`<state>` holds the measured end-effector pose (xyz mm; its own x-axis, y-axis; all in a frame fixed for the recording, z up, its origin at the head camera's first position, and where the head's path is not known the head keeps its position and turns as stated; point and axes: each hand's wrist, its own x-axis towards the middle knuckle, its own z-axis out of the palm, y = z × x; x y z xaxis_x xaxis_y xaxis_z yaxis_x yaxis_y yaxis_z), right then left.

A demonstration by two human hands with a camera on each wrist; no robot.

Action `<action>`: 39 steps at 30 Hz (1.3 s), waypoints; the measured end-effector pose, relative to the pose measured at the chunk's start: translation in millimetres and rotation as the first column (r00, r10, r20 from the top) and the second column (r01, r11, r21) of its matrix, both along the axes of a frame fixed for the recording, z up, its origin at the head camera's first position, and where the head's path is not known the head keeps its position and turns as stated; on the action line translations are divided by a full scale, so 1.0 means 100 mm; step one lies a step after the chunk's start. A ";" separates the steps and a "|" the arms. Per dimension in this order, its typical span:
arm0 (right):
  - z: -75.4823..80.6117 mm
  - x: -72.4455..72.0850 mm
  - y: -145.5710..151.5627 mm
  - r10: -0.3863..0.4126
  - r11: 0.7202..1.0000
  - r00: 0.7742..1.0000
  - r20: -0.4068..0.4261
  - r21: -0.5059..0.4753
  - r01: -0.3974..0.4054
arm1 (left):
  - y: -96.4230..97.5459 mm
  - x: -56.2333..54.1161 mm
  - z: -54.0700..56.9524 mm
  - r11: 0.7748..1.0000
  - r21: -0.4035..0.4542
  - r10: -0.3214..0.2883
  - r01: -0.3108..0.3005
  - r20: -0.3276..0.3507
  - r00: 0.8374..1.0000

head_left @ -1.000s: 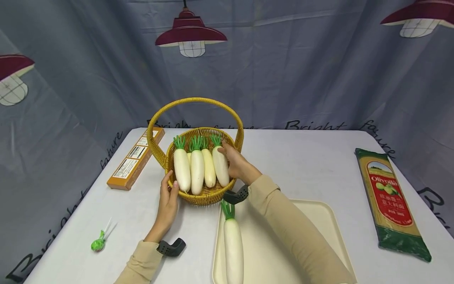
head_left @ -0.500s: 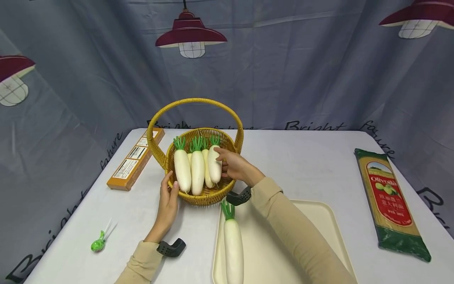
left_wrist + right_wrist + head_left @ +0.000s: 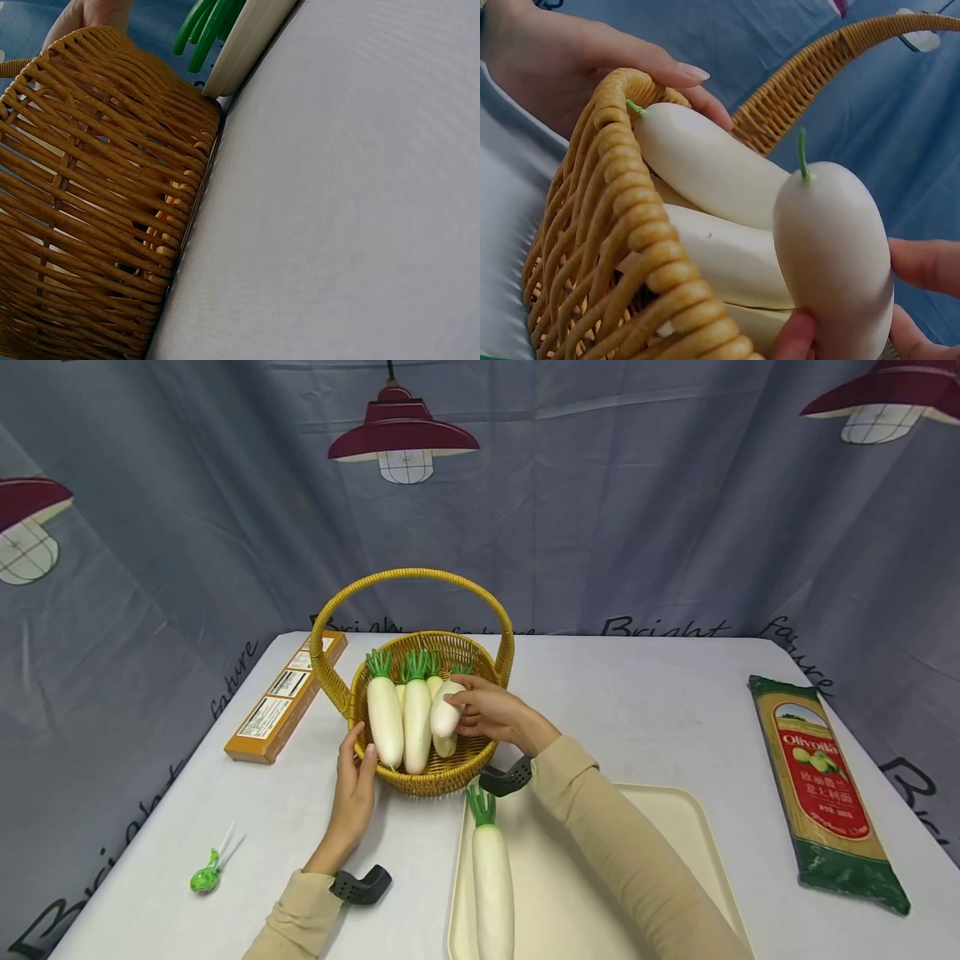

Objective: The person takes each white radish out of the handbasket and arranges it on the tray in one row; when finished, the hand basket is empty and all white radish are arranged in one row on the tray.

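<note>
My right hand (image 3: 495, 714) pinches a white radish (image 3: 832, 255) between thumb and fingers, over the right side of the yellow wicker basket (image 3: 435, 785). The radish's root end tips up toward me, and its green leaves lie behind it in the head view. Several other white radishes with green tops, one of them this radish (image 3: 385, 718) at the left, lie side by side in the basket. My left hand (image 3: 352, 793) grips the basket's front left rim; in the right wrist view its thumb lies along that rim. The left wrist view shows mostly the basket's woven side (image 3: 90, 187).
A cream tray (image 3: 570, 877) stands at the front, with one white radish (image 3: 492, 885) lying in its left part. An orange-brown box (image 3: 288, 697) lies back left, a green-wrapped lollipop (image 3: 205, 878) front left. A spaghetti packet (image 3: 828, 793) lies at the right edge. The basket's tall handle (image 3: 412, 572) arches above.
My right hand has taken hold of the rightmost radish, shifted it left and tilted its root end up. The left hand has stayed on the basket rim.
</note>
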<state>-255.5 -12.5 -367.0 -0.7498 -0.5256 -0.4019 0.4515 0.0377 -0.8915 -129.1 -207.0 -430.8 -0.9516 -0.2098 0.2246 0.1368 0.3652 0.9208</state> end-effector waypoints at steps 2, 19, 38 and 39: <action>0.00 0.01 0.00 0.011 1.000 1.000 -0.007 0.002 -0.011 | 0.01 0.01 0.03 1.000 0.006 -0.003 0.003 -0.004 1.000; 0.06 0.28 0.36 0.273 0.942 0.942 -0.195 -0.145 -0.303 | 0.04 0.03 0.11 1.000 0.009 -0.016 0.016 0.011 1.000; 0.11 1.25 1.25 0.444 0.896 0.792 -0.419 0.223 -0.385 | 0.05 0.07 0.18 1.000 0.023 -0.012 0.011 0.020 1.000; 0.09 1.30 1.27 0.448 0.893 0.784 -0.430 0.253 -0.372 | 0.07 0.08 0.21 1.000 0.023 -0.014 0.014 0.022 1.000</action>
<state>-125.3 114.4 -358.3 -0.5921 -0.7901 -0.1587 -0.1040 0.2702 -0.9572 -121.4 -200.0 -409.8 -0.9591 -0.2014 0.1990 0.1214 0.3424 0.9317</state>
